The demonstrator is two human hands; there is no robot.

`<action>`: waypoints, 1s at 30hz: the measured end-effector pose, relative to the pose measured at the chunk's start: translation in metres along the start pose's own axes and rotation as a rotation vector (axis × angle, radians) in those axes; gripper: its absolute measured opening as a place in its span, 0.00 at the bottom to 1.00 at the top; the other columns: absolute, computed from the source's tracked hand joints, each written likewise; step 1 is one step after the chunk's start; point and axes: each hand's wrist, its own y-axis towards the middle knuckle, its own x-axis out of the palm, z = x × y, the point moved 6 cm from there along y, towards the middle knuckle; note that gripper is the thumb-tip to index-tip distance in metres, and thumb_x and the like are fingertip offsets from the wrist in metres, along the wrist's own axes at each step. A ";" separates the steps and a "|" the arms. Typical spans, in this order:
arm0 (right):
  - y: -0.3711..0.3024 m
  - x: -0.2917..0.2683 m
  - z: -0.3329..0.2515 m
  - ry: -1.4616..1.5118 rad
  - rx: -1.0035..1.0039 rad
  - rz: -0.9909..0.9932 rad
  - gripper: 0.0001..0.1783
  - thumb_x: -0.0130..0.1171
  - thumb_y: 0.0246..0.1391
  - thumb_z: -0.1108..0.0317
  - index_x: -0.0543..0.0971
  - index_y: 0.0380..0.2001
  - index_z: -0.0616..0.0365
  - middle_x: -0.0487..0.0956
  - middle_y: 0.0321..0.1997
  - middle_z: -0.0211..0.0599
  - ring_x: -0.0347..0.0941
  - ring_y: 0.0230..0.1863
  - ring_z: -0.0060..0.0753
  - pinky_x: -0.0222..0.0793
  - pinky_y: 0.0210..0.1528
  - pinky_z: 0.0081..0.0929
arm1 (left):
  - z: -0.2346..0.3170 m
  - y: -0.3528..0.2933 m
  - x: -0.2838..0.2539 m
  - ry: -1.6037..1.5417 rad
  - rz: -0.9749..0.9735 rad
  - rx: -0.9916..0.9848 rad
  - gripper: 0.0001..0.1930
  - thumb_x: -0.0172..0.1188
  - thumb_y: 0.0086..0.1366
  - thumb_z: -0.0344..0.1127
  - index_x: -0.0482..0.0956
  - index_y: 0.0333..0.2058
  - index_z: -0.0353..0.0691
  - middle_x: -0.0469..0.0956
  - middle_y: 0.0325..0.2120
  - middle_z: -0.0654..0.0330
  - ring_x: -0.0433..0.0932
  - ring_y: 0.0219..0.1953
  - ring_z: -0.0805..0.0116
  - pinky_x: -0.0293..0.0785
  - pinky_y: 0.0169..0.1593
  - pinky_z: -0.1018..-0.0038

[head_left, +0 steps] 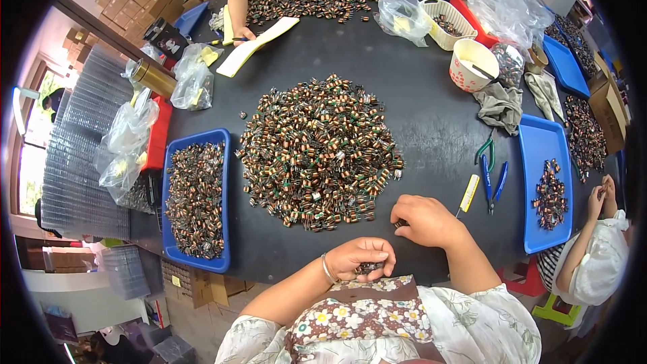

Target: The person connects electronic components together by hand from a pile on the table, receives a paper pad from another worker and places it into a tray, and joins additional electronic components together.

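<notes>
A large heap of small copper-wound coils (320, 152), some with green bands, covers the middle of the dark table. In front of it, near the table's front edge, my left hand (364, 258) is curled around several coils (368, 267), which show between the fingers and palm. My right hand (426, 221) rests just right of the heap's near edge, fingers bent together. A dark coil (401, 223) shows at its thumb and fingertips. At left, a blue tray (227, 209) is filled with similar coils. A second blue tray (532, 135) at right bears a smaller pile.
Right of my right hand lie blue-handled pliers (495, 185), green-handled cutters (486, 152) and a yellow-handled screwdriver (470, 192). Farther off stand a paper tub (465, 71) and a white basket (435, 10). Across the table, a person's hand (244, 36) is beside yellow-white paper (259, 46).
</notes>
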 end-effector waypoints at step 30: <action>-0.006 0.000 0.012 0.050 -0.054 0.045 0.13 0.63 0.37 0.71 0.73 0.31 0.53 0.71 0.34 0.32 0.70 0.41 0.37 0.65 0.41 0.34 | 0.001 0.006 0.004 0.014 0.058 0.031 0.14 0.46 0.66 0.37 0.70 0.43 0.33 0.74 0.27 0.52 0.67 0.17 0.75 0.61 0.17 0.83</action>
